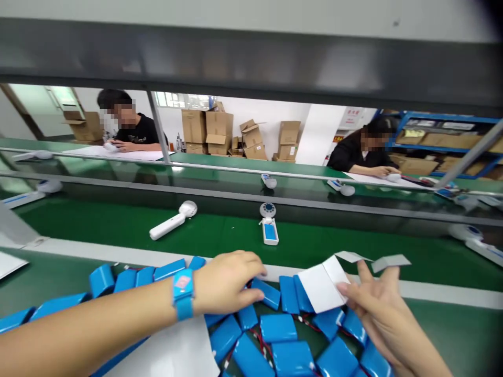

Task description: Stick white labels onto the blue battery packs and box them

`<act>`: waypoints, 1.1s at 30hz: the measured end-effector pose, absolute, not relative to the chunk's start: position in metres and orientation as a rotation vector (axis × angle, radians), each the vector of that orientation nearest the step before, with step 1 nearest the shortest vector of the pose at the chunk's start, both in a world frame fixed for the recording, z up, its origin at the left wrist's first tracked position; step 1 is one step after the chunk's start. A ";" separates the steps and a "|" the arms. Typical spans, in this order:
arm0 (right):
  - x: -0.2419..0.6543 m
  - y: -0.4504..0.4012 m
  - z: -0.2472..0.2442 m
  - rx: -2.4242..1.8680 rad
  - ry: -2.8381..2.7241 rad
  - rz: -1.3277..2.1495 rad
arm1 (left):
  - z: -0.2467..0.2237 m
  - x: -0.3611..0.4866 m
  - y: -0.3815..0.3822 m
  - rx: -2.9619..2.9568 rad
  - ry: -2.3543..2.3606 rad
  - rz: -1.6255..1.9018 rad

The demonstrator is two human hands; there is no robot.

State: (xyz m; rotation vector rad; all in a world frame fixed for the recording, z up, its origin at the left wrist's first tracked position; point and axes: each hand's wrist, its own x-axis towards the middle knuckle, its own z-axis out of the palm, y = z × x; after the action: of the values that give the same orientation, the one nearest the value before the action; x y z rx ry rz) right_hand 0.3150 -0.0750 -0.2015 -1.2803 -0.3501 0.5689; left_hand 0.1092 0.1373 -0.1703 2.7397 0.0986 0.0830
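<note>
Batts (pixel 283 335) at belt edge (pixel 451 291) (R hand (pixel 387 314): paper (pixel 320 285))

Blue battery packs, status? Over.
Left hand resting on the blue battery packs. Right hand holding a folded white sheet. Loose white paper beside the packs.

head camera looks forward and down, close.

Left hand (pixel 230 280) rests on blue battery packs (pixel 283 327) while right hand (pixel 379 314) holds a white sheet (pixel 322 284)
</note>
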 end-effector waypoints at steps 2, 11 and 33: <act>0.324 -0.073 -0.207 -1.316 -0.395 0.614 | -0.186 0.148 0.126 2.789 0.011 0.126; 0.376 -0.059 -0.197 -1.359 -0.579 0.834 | -0.234 0.176 0.102 2.476 0.034 0.253; 0.356 -0.058 -0.235 -1.631 -0.953 0.711 | -0.219 0.178 0.112 2.019 0.044 0.498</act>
State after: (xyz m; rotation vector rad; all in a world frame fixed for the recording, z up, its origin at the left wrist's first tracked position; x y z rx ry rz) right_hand 0.3563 -0.0583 -0.2350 -1.6309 -0.9532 0.7110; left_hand 0.1782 0.1116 -0.2191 2.0191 0.0439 0.4980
